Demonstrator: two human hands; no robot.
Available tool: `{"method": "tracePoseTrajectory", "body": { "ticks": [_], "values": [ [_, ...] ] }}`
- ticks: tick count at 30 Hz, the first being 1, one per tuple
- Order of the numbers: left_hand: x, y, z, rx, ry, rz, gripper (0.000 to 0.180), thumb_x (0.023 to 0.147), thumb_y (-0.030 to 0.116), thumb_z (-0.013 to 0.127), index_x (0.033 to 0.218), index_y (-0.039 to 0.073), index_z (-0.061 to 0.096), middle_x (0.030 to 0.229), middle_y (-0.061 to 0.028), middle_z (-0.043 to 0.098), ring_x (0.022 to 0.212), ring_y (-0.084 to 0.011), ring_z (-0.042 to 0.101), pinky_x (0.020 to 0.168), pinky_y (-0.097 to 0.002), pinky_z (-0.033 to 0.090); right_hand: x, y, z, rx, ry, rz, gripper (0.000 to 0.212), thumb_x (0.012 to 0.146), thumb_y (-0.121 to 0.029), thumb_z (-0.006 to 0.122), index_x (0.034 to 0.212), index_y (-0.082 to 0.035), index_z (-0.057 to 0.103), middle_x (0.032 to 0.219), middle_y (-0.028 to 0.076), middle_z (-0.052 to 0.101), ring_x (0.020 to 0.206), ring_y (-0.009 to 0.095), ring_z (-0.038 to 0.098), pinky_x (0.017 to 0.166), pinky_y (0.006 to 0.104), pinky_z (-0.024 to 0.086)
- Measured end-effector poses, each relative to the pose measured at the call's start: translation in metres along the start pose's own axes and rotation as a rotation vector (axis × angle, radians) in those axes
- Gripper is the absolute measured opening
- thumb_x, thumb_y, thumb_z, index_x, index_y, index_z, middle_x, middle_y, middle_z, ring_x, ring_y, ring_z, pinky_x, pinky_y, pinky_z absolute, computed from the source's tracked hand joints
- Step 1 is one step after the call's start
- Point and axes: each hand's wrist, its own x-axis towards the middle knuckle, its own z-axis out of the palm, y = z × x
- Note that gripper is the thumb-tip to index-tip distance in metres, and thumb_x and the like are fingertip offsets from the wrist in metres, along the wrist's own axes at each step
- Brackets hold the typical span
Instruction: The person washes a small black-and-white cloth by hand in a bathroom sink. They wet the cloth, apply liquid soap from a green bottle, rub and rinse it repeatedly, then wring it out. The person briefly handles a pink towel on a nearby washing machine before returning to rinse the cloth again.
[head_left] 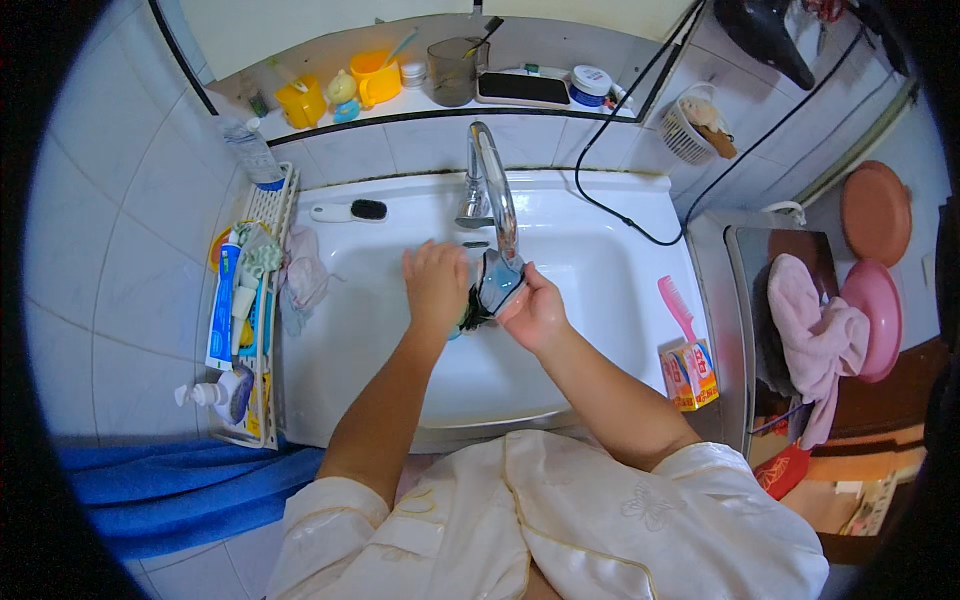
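In the white sink my right hand (538, 312) is closed on the side of a small cup-like vessel (500, 284), pale blue and see-through with a dark rim. It is tilted under the spout of the chrome faucet (492, 190). Left of it is my left hand (436, 288), back upward and fingers stretched out; its palm side and thumb are hidden. Between the hands, below the vessel, a dark green bit (474, 312) shows, too small to make out. Whether my left hand touches it I cannot tell.
A hairbrush (350, 211) lies on the sink's back left rim. A rack (268, 330) with toothpaste and a pump bottle lines the left side. At right lie a pink comb (677, 306) and an orange box (690, 375). Yellow cups (376, 80) and a phone (523, 89) stand on the shelf.
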Motion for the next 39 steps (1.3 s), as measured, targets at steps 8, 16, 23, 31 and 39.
{"method": "tracePoseTrajectory", "body": {
  "ticks": [8,16,23,31,39],
  "values": [
    [-0.055,0.054,0.008,-1.155,-0.475,-0.957,0.034,0.087,0.038,0.039,0.081,0.007,0.051,0.079,-0.0023,0.054,0.071,-0.0104,0.051,0.064,-0.027,0.04,-0.046,-0.024,0.01,0.009,-0.012,-0.079,0.035,0.09,-0.029,0.026,0.102,-0.004,0.047,0.109,0.012,0.052,0.101,0.025,0.049,0.092,0.0378,0.033],
    [-0.04,0.08,0.009,-1.59,-0.241,-1.33,0.03,0.087,0.035,0.041,0.074,0.007,0.045,0.063,-0.0022,0.049,0.048,-0.0127,0.045,0.04,-0.0269,0.038,-0.064,0.014,-0.016,-0.839,0.174,-0.072,0.036,0.086,-0.039,0.037,0.1,-0.007,0.047,0.086,0.003,0.05,0.08,0.015,0.048,0.077,0.028,0.036],
    [-0.04,0.087,0.02,-1.592,-0.326,-1.328,0.031,0.082,0.041,0.046,0.077,0.01,0.047,0.071,-0.0039,0.048,0.067,-0.017,0.049,0.06,-0.0328,0.043,-0.061,0.019,-0.025,-1.202,-0.055,-0.269,0.057,0.083,-0.057,0.025,0.099,-0.005,0.041,0.087,0.008,0.048,0.078,0.017,0.047,0.067,0.0321,0.041],
    [-0.057,0.064,0.014,-1.571,-0.705,-1.034,0.036,0.085,0.041,0.04,0.08,0.007,0.05,0.065,-0.0025,0.05,0.049,-0.0123,0.047,0.04,-0.0237,0.039,-0.081,-0.027,-0.005,-1.364,0.154,0.162,0.063,0.085,-0.055,0.018,0.117,-0.005,0.041,0.114,0.012,0.046,0.106,0.021,0.041,0.095,0.0317,0.025],
    [-0.114,0.035,0.031,-1.123,-1.178,-0.87,0.043,0.085,0.048,0.036,0.087,0.008,0.052,0.07,0.0011,0.05,0.06,-0.0083,0.045,0.048,-0.0228,0.036,-0.061,-0.029,-0.097,-1.812,-0.112,0.467,0.041,0.081,-0.031,0.048,0.113,-0.007,0.042,0.12,0.016,0.041,0.114,0.027,0.034,0.095,0.0353,0.025]
  ]
}}
